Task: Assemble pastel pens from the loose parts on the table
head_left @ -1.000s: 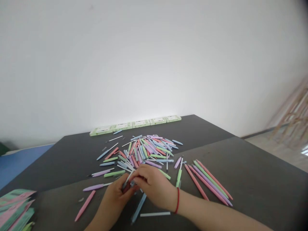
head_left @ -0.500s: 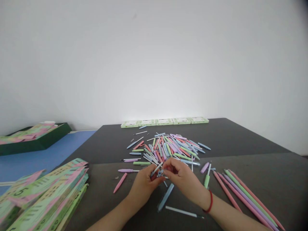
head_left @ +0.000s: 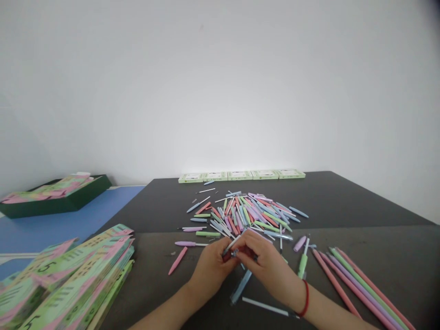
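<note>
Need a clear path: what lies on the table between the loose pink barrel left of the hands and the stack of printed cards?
In the head view, only bare dark table separates the pink barrel from the card stack.

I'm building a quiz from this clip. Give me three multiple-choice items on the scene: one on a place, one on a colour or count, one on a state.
1. Where do the green boxes stand?
A. In a row along the table's far edge
B. Stacked beside the left hand
C. On the blue surface

2. What colour is the band on the right wrist?
A. Blue
B. Red
C. Green

3. What are the two hands doing?
A. Resting flat, apart
B. Meeting over a small pen part
C. Lifting the card stack

Answers:
1 A, they line the rim by the wall.
2 B, red shows at the wrist.
3 B, left hand and right hand pinch a white rod together.
</note>
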A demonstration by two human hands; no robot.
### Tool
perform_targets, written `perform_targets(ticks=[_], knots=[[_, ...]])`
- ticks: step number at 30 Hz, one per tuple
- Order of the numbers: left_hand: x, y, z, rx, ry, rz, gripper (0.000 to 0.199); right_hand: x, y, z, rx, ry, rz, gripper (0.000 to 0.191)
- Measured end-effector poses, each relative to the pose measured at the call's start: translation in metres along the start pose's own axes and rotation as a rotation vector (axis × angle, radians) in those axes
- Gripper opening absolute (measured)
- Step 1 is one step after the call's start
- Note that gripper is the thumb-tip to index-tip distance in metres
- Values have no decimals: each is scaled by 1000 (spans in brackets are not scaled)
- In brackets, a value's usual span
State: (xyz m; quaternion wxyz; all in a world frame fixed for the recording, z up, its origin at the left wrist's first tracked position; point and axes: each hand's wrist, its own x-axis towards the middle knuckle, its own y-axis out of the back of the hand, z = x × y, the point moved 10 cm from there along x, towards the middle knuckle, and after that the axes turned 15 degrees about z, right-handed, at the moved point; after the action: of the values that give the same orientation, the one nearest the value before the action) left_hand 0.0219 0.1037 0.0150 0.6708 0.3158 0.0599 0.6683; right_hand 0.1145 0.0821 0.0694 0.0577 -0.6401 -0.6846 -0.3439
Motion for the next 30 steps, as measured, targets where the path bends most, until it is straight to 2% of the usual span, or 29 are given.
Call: perform_targets(ticks=[10, 14, 24, 27, 30], knots=[[2, 1, 0, 38, -2, 4, 14, -2, -2, -3, -28, 52, -8, 21], [3, 8, 7, 91, -24, 36, 15, -2, -1, -9, -56, 103, -20, 23], [-4, 24, 30, 226, -263, 117, 13, 2, 12, -35, -138, 188, -64, 28], [-5, 22, 32, 239, -279, 94, 13, 4, 13, -28, -197, 186, -39, 29], [-5, 21, 32, 238, -256, 78, 16, 6, 11, -5, -325, 124, -19, 25]])
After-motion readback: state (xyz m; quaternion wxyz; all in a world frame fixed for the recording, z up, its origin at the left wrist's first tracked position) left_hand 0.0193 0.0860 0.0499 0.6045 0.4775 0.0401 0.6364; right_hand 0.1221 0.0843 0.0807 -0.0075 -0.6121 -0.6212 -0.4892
